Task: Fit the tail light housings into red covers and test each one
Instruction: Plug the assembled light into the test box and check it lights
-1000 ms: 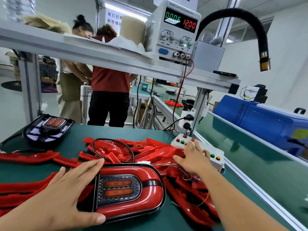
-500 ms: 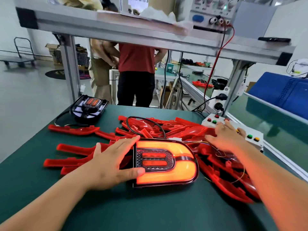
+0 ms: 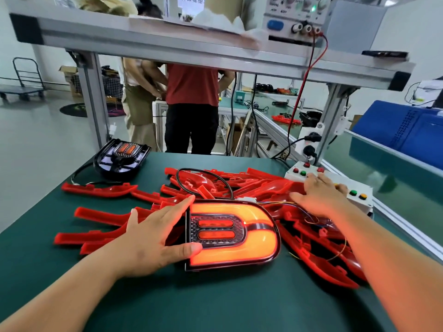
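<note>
Brightly the tail light (image 3: pixel 259 236) glowed
Left grip (image 3: pixel 153 240) lay open, flat against it; right grip (image 3: pixel 318 200), open too, touched the button box (image 3: pixel 359 186)

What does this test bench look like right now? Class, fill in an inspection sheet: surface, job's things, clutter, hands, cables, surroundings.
Surface: green mat, flat.
Job's things: lit tail light lying flat; red covers piled behind and beside it; bare housing back left.
Clutter: white wrapping on the shelf.
Hands: left hand flat, thumb touching the tail light; right hand on the button box.
Cables: red lead hanging from the power supply; black loop on the covers.
Surroundings: two people standing behind; blue machine right.
</note>
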